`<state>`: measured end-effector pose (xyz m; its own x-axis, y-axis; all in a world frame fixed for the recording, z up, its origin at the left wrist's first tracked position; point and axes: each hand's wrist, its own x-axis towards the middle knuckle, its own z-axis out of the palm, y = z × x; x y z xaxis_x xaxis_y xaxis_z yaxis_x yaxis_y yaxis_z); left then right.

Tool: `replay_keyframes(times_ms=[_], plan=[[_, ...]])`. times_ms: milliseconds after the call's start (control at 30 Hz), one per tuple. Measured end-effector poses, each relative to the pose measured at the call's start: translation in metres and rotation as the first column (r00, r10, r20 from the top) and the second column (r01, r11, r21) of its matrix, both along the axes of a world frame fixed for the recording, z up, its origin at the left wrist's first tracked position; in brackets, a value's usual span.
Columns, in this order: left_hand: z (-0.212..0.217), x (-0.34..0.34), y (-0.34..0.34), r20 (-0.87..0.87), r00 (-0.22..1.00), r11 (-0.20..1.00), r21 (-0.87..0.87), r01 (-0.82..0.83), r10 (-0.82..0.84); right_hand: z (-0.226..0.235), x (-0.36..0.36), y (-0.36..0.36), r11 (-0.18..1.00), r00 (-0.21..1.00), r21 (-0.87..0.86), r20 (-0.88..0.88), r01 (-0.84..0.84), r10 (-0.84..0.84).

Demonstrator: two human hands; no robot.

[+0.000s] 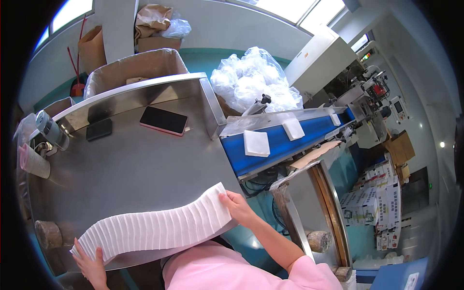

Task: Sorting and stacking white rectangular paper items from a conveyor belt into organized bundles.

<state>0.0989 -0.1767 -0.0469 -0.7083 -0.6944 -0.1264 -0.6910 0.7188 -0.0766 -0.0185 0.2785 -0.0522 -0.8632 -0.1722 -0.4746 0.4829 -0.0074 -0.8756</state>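
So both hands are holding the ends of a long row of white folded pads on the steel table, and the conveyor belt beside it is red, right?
Not quite: the conveyor belt is blue, not red, as the head view shows. The rest holds: the left hand and right hand hold the ends of the long row of white folded pads on the steel table.

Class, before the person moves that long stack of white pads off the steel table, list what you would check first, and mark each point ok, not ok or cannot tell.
1. Left hand presses the left end of the stack of white pads: ok.
2. Right hand grips the right end: ok.
3. Stack lined up without gaps: ok, though it curves along its length.
4. Phone and dark wallet lie well apart from the stack: ok.
5. Blue belt has free room; the nearest single pad lies at its near end: not ok.
6. Belt running or stopped: cannot tell.
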Motion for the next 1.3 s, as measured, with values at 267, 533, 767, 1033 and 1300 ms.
replay_keyframes(times_ms=[267,533,767,1033,1300], plan=[[0.003,0.003,0.002,-0.002,1.000,1.000,-0.007,-0.002,0.002,-0.004,-0.007,0.007,0.991,0.998,-0.120,-0.014,0.060,-0.062],[-0.001,0.001,0.005,0.008,0.999,0.999,-0.003,-0.040,0.040,-0.025,-0.028,0.030,0.930,0.938,-0.181,0.198,0.321,-0.286],[-0.005,0.004,0.004,-0.014,1.000,1.000,-0.004,0.003,-0.003,-0.008,-0.017,0.022,0.994,0.990,-0.012,0.090,-0.106,0.107],[0.006,-0.003,0.016,-0.019,1.000,1.000,0.011,-0.001,0.001,-0.038,-0.039,0.061,0.757,0.810,-0.308,0.092,0.576,-0.579],[0.011,-0.001,0.023,-0.026,0.998,0.998,0.035,0.053,-0.052,-0.009,-0.015,0.021,0.976,0.987,0.162,0.093,-0.146,0.132]])
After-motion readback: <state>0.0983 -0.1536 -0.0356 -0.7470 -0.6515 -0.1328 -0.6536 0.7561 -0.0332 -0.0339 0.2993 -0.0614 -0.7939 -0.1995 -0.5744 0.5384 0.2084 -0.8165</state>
